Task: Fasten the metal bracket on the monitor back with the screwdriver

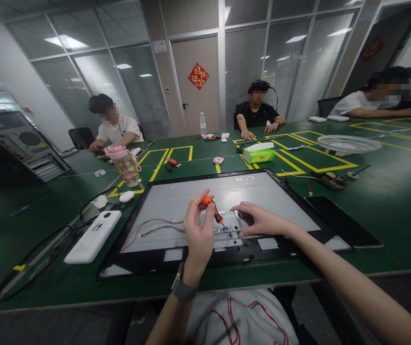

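While in left grip (199, 225), screwdriver (217, 212) aslant, tip-down rightward.

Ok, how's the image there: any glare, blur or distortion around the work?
Head view: a pale glare patch on the panel, beyond the screwdriver; head view: the small circuit board looks soft, fine detail unreadable; head view: wide-angle stretch, the computer tower leaning at left; head view: lights reflect in the glass wall.

One display panel (277, 194) — two bottles (128, 170) (203, 125).
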A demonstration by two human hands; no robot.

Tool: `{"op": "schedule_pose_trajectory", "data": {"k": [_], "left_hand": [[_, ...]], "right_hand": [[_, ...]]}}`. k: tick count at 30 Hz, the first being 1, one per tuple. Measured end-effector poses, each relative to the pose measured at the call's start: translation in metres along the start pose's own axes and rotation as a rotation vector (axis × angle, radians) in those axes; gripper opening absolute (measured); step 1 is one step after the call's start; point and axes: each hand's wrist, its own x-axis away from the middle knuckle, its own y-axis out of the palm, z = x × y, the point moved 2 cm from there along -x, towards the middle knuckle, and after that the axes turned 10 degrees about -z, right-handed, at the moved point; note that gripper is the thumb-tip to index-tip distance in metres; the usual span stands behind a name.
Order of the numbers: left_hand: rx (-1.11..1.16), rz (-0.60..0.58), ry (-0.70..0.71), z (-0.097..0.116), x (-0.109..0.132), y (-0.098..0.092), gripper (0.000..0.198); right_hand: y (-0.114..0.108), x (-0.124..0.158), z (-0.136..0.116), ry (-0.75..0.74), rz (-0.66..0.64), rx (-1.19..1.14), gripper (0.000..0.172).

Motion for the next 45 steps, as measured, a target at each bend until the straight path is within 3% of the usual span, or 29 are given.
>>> {"op": "schedule_pose_trajectory", "data": {"k": [6, 33, 45], "left_hand": [[-0.006, 0.031, 0.072, 0.0001, -0.0012, 0.0004, 0.019], [-0.064, 0.068, 0.078, 0.0029, -0.0008, -0.0018, 0.017], [-0.01, 0.015, 0.018, 0.003, 0.0012, -0.0033, 0.031]], "right_hand": [[-0.001, -0.0011, -0.0023, -0.006, -0.004, 0.005, 0.071], [-0.0001, -0.0005, -0.0011, -0.007, 0.009, 0.006, 0.069], [-0.0002, -0.0001, -0.0012, -0.005, 0.011, 0.003, 0.067]]}}
